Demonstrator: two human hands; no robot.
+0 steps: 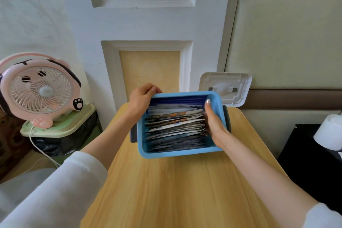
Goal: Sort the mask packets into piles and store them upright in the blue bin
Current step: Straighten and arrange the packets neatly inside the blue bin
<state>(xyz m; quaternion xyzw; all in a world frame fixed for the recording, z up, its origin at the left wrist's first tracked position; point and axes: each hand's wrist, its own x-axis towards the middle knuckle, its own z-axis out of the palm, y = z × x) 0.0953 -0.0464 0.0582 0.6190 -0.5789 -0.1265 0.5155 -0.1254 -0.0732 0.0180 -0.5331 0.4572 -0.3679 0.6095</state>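
A blue bin with dark grey side handles stands near the far edge of a wooden table. Several mask packets stand upright in it in a tight row, dark blue ones at the back and front, white and orange-printed ones in the middle. My left hand curls over the bin's far left rim. My right hand reaches inside along the right wall, thumb up at the rim and fingers against the packets' right ends; whether it grips any packet is hidden.
The bin's white lid leans on the wall behind the table. A pink fan sits on a green-lidded bin with a black liner at left. A white roll rests on a black surface at right.
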